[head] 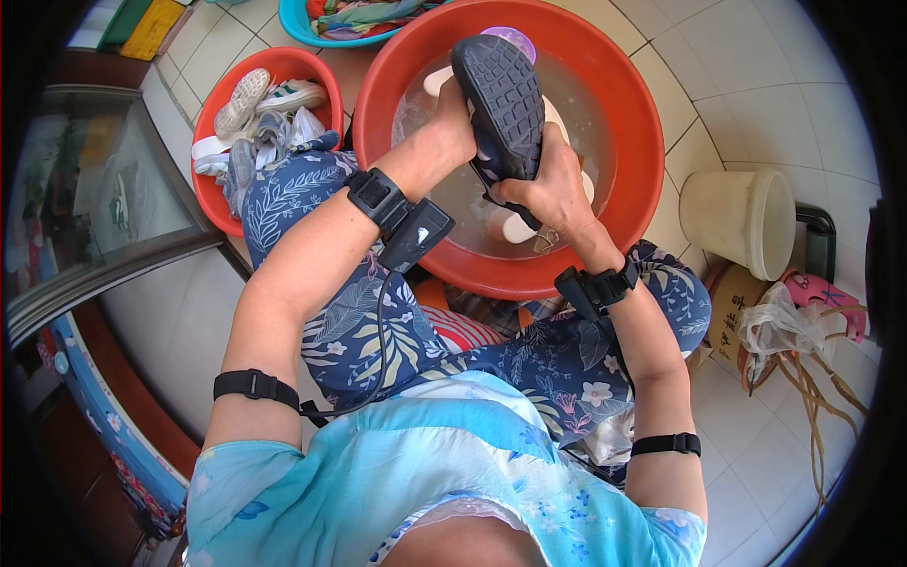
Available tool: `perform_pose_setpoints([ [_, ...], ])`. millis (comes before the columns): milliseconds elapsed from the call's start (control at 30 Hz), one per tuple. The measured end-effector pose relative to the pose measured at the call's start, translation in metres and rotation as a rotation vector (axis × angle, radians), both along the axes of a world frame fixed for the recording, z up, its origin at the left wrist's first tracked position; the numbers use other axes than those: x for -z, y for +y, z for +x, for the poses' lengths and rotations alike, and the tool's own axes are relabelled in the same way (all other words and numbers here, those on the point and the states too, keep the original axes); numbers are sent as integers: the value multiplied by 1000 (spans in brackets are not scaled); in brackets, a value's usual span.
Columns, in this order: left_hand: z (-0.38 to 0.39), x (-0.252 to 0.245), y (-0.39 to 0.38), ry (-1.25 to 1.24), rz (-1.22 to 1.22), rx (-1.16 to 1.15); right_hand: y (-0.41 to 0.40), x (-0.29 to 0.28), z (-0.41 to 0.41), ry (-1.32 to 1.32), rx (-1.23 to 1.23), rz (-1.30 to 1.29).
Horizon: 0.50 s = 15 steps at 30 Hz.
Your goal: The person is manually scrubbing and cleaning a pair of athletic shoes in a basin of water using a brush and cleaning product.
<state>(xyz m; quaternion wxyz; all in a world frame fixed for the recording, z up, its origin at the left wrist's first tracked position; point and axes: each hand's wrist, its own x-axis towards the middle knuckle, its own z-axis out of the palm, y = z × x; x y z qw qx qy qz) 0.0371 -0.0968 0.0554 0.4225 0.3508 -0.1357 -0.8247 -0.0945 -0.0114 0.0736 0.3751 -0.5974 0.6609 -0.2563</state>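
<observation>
A dark shoe (499, 106) with a blocky black tread is held sole-up above a large orange-red basin (641, 163). My left hand (455, 124) grips its left side, the fingers mostly hidden behind it. On the lower right side, my right hand (551, 181) closes around the shoe, with the thumb at the sole's near end. Cloudy, sudsy water (453, 205) fills the bottom of the basin. White rounded pieces (514, 227) show in the water, partly covered by the shoe and hands. A purple round container (521, 41) shows behind the shoe's far end.
At left, a smaller red basin (205, 120) holds several shoes (292, 96). A turquoise basin (290, 25) with colorful cloth stands beyond. On the right are a cream bucket (737, 220) and a pot (733, 319) with bare stems. A framed glass panel (106, 184) stands far left.
</observation>
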Motion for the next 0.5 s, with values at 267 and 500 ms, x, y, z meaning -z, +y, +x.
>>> perform_pose_setpoints([
  [267, 1, 6, -2, 40, 4, 17, 0, -1, 0, 5, -5, -8],
  [500, 0, 5, -2, 68, 15, 5, 0, -2, 0, 10, -1, -2],
])
